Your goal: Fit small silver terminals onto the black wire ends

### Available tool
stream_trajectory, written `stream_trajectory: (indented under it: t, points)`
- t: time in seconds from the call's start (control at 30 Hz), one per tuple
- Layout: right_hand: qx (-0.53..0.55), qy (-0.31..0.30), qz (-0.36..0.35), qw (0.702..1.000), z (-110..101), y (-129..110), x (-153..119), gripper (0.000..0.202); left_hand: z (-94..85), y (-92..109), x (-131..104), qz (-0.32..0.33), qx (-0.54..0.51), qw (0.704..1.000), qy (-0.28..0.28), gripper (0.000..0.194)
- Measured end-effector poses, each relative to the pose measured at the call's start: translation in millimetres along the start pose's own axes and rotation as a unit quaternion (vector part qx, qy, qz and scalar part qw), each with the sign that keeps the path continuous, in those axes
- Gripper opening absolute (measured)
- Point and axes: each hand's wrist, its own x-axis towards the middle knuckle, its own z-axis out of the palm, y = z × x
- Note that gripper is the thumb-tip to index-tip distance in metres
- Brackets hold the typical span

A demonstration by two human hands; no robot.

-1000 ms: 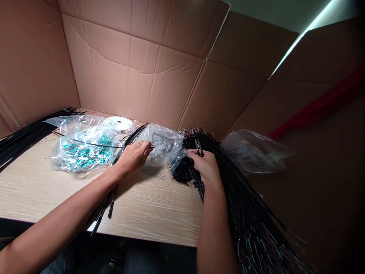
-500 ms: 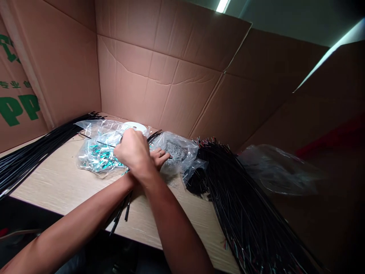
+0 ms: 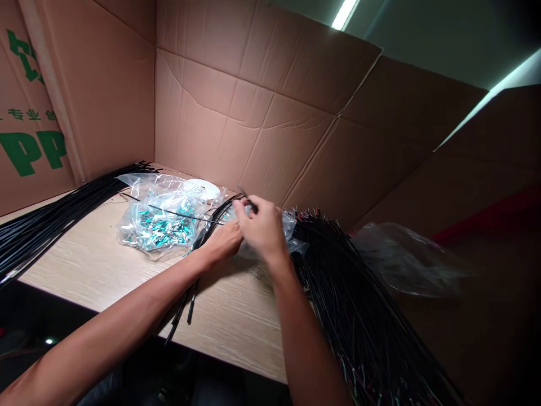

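Observation:
My left hand (image 3: 226, 239) is low over the table, its fingers closed around a thin black cable (image 3: 181, 215) that runs in from the left across a clear bag. My right hand (image 3: 264, 225) is just beyond and to the right, partly covering the left fingertips. Between its thumb and fingers it grips a dark slender tool (image 3: 250, 202), blurred, pointing up and left; its kind cannot be made out. The clear bag of small teal and silver pieces (image 3: 167, 225) lies left of my hands. Several black cables (image 3: 192, 301) pass under my left forearm toward the table's front edge.
Black cable bundles lie at the left (image 3: 63, 208) and right (image 3: 359, 304). Another clear bag (image 3: 289, 224) sits behind my right hand. A white disc (image 3: 203, 189) rests near the back. Cardboard walls (image 3: 211, 101) enclose the table (image 3: 93, 270); a clear plastic bag (image 3: 409, 259) is far right.
My right hand has moved right, from over the teal-piece bag to beyond my left hand, and the dark slender tool now shows. My crossed forearms have come apart. The view has shifted slightly.

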Motion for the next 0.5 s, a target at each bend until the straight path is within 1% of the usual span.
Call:
stream_trajectory:
  t: [0.03, 0.07, 0.13, 0.17, 0.23, 0.3, 0.4, 0.47, 0.5]
  points:
    - [-0.012, 0.016, 0.014, 1.0, -14, 13, -2, 0.026, -1.4, 2, -1, 0.0, 0.0, 1.0, -0.005, 0.022]
    - [0.002, 0.021, 0.022, 1.0, -26, 26, -5, 0.027, -3.2, 4, -3, -0.001, 0.002, 1.0, -0.011, 0.02]
    - [0.056, -0.001, 0.018, 0.998, -40, 50, -13, 0.025, -7.0, 7, -5, -0.005, 0.005, 1.0, -0.018, 0.017]
    - [0.075, -0.029, 0.012, 0.997, -44, 60, -17, 0.023, -8.4, 8, -6, -0.006, 0.003, 1.0, -0.018, 0.017]
    - [0.096, -0.084, 0.002, 0.992, -45, 75, -26, 0.018, -8.8, 8, -7, -0.003, -0.01, 1.0, -0.008, 0.015]
    - [0.101, -0.11, 0.002, 0.989, -44, 84, -32, 0.019, -6.8, 7, -8, -0.005, -0.03, 0.999, 0.013, 0.011]
    - [0.097, -0.105, 0.007, 0.99, -42, 92, -38, 0.017, -4.0, 4, -7, -0.012, -0.051, 0.997, 0.049, 0.008]
    - [0.083, -0.105, 0.01, 0.991, -44, 95, -40, 0.016, -5.4, 5, -7, -0.003, -0.043, 0.998, 0.05, 0.01]
    - [0.076, -0.106, 0.013, 0.991, -45, 97, -41, 0.016, -7.2, 6, -6, 0.009, -0.03, 0.999, 0.039, 0.012]
